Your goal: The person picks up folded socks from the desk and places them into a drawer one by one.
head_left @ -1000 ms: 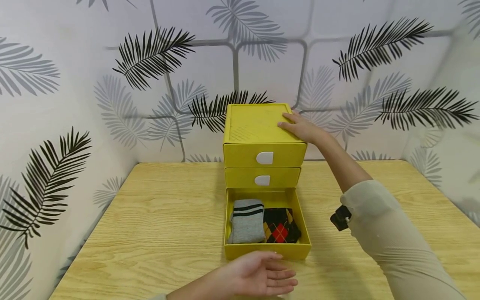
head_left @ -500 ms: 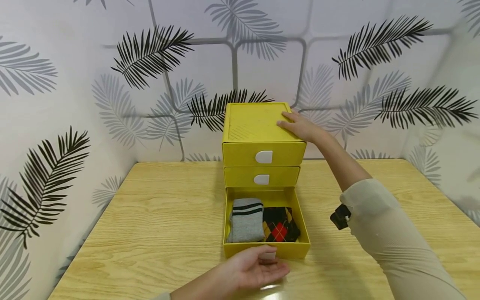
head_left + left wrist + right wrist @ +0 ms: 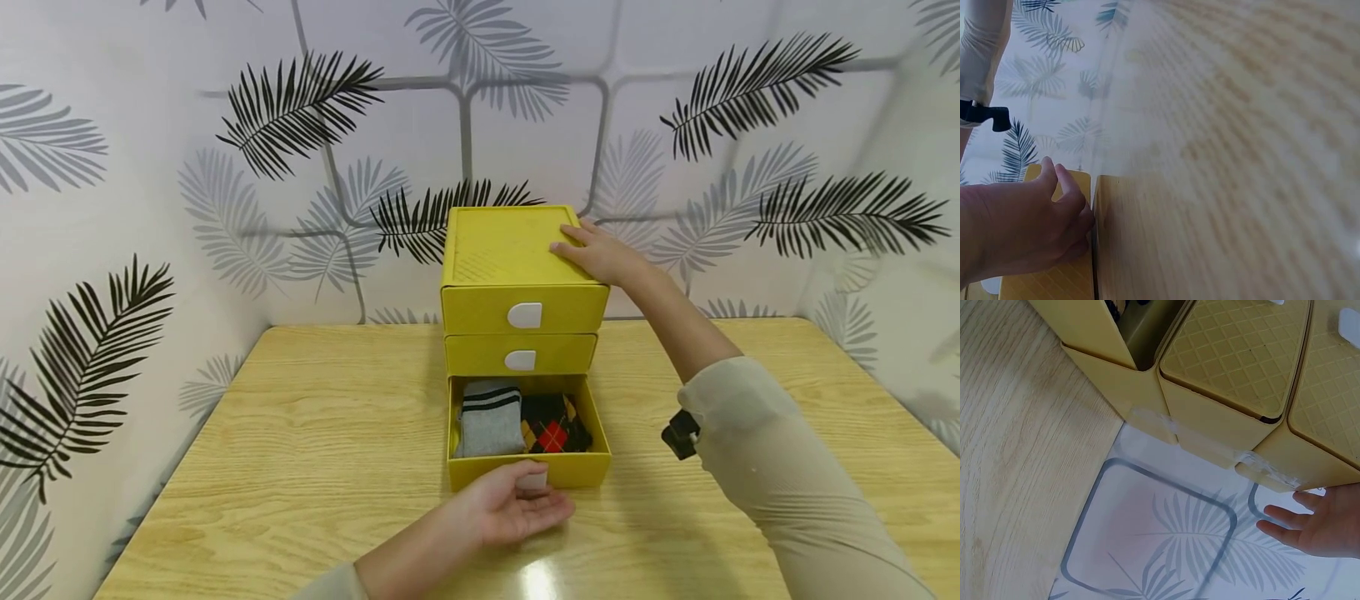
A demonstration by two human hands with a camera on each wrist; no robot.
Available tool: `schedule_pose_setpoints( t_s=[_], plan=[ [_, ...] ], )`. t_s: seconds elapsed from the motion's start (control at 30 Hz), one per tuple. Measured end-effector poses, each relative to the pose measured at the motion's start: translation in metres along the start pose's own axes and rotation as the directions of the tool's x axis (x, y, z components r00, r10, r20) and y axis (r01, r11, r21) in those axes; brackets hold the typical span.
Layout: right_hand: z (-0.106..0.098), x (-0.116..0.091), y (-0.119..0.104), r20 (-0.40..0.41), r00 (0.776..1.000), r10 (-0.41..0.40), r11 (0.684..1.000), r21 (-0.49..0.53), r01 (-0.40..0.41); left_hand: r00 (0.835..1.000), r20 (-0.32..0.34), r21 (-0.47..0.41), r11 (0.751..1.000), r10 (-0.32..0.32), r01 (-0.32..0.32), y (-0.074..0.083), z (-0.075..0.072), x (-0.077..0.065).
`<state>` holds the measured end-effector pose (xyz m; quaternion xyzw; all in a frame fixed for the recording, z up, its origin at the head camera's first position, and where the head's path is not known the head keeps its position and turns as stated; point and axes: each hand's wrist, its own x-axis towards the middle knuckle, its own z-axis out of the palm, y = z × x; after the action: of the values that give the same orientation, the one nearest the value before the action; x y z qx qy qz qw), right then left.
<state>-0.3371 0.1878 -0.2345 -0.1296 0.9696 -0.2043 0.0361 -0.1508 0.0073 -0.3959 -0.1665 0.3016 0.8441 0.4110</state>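
A yellow three-tier drawer unit [image 3: 513,237] stands on the table, its bottom drawer [image 3: 478,475] partly pulled out. In that drawer lie folded grey socks [image 3: 491,429] with two black stripes, beside folded dark argyle socks [image 3: 555,435] in red and mustard. At the drawer's front, my left hand [image 3: 504,510] touches near the white handle [image 3: 532,481], thumb above it and loosely extended fingers below, palm partly up. My right hand [image 3: 602,254] rests with spread fingers on the unit's top right edge. In the right wrist view, several of its fingers [image 3: 1285,519] reach past the unit's rear edge.
Both upper drawers [image 3: 525,357] are closed, each with a white handle. The wood-grain table [image 3: 337,433] meets a leaf-patterned backdrop [image 3: 525,125] right behind the unit. A black strap piece [image 3: 681,434] hangs at the right sleeve.
The bottom drawer has moved inward with both pairs of socks. My left hand has come up to the drawer front and moved forward with it; the right hand stays on the unit.
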Motion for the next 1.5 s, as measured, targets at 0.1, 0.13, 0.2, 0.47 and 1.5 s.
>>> schedule_pose_setpoints(
  t_s=[0.1, 0.13, 0.2, 0.47, 1.5],
  plan=[
    [0.000, 0.000, 0.001, 0.000, 1.000, 0.001, 1.000, -0.003, -0.001, 1.000, 0.002, 0.000, 1.000, -0.002, 0.002, 0.004, 0.000, 0.003],
    [0.000, 0.000, 0.001, -0.001, 1.000, 0.001, 1.000, -0.004, -0.001, 1.000, 0.003, -0.003, 1.000, -0.002, 0.002, 0.005, 0.000, 0.004],
    [0.000, 0.001, 0.001, -0.001, 1.000, 0.000, 1.000, -0.002, 0.000, 1.000, 0.004, 0.000, 1.000, 0.001, -0.001, 0.008, 0.000, 0.006],
    [0.000, 0.002, 0.001, -0.002, 1.000, -0.006, 1.000, 0.000, 0.006, 1.000, 0.013, 0.048, 0.999, -0.009, 0.008, 0.018, -0.001, 0.014],
    [-0.001, -0.001, -0.001, 0.013, 1.000, -0.012, 0.999, 0.038, 0.012, 0.997, -0.076, 0.007, 1.000, 0.027, -0.026, 0.056, 0.001, 0.049]
  ],
)
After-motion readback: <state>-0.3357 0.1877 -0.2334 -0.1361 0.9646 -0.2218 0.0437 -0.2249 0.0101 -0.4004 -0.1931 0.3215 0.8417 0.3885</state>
